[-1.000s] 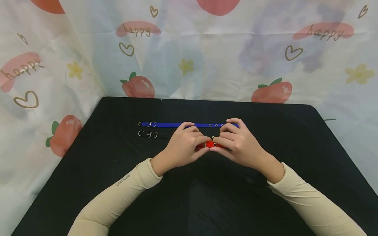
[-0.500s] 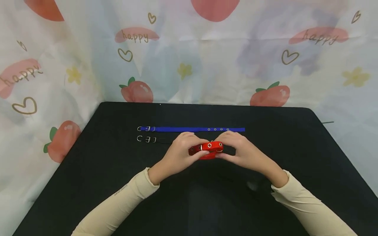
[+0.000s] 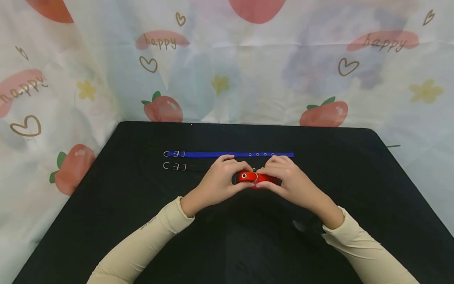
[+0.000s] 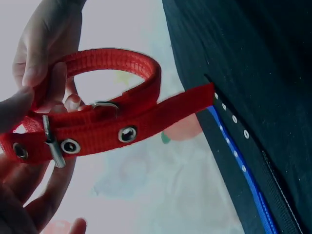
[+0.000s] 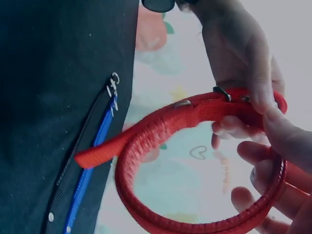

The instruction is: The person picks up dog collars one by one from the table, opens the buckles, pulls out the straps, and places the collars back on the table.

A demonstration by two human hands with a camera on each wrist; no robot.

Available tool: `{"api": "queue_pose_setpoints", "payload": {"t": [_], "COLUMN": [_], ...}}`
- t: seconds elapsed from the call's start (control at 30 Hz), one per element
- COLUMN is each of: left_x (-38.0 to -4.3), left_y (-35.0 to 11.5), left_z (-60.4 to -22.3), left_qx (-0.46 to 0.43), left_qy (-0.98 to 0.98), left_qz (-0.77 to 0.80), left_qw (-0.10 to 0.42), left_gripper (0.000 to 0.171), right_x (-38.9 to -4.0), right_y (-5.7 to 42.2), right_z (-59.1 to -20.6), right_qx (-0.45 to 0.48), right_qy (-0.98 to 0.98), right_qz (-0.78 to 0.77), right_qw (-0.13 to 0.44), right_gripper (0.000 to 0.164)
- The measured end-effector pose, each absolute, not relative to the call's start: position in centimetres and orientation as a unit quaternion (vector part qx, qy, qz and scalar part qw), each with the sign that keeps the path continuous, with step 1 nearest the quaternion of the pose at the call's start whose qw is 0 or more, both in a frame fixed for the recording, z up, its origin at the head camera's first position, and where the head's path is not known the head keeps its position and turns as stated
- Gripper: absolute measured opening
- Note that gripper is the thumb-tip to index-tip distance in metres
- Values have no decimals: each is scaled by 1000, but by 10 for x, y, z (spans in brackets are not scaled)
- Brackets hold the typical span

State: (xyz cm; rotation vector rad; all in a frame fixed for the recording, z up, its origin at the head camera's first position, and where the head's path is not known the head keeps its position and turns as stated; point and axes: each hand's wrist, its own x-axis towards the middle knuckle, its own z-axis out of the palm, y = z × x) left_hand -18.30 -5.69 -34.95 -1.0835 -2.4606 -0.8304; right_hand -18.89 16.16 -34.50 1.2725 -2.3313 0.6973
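A red collar (image 3: 246, 177) with metal eyelets hangs between my hands in the head view, held above the black table. In the left wrist view, the collar (image 4: 173, 109) is a loop with its strap threaded through the buckle, and its free tail sticks out. The buckle prong lies at an eyelet. My left hand (image 3: 221, 177) pinches the collar between thumb and fingers from the left. From the right, my right hand (image 3: 289, 177) pinches it as well. In the right wrist view, the collar (image 5: 127, 175) shows its round opening. Fingers cover parts of the band.
Behind the hands, a blue collar (image 3: 209, 154) lies straight across the black table (image 3: 149, 236). A black collar (image 3: 195, 168) lies parallel in front of it, partly hidden by the hands. A printed curtain (image 3: 255, 79) borders the table's back and left.
The red collar was lifted clear of the fingers and showed more of its loop half a second ago. Now it is turned, and both hands have drawn closer on it. Blue and black collars stay put.
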Motion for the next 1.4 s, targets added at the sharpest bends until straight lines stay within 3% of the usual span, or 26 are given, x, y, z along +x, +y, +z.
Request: {"api": "queue_pose_setpoints", "payload": {"t": [0.17, 0.33, 0.5, 0.7, 0.8, 0.93, 1.13, 1.4], "left_x": [-178, -176, -174, -173, -171, -169, -168, -167], "left_y": [-55, -56, -59, -64, -65, -64, -62, -70], "left_z": [-348, -354, -351, -340, -336, -332, -328, -327], "left_qx": [-367, -334, -339, -366, -380, -395, -394, -358], "left_qy": [-866, -858, -860, -867, -863, -856, -852, -869], "left_qz": [-279, -325, -305, -274, -268, -244, -241, -224], "left_qw": [194, 217, 230, 199, 199, 227, 248, 257], "left_gripper": [21, 20, 20, 26, 28, 29, 34, 23], "right_x": [-186, -189, -194, -195, -192, -185, -182, -179], "right_y": [165, 174, 181, 189, 187, 173, 153, 155], "right_z": [-339, -338, -337, -332, -329, -324, -321, -324], "right_qx": [444, 440, 452, 432, 426, 453, 485, 439], "right_qy": [-835, -834, -826, -840, -848, -824, -782, -795], "right_qz": [231, 255, 271, 279, 266, 267, 277, 306], "right_qw": [228, 216, 198, 172, 169, 209, 277, 284], "right_gripper": [60, 59, 49, 26, 24, 37, 41, 43]}}
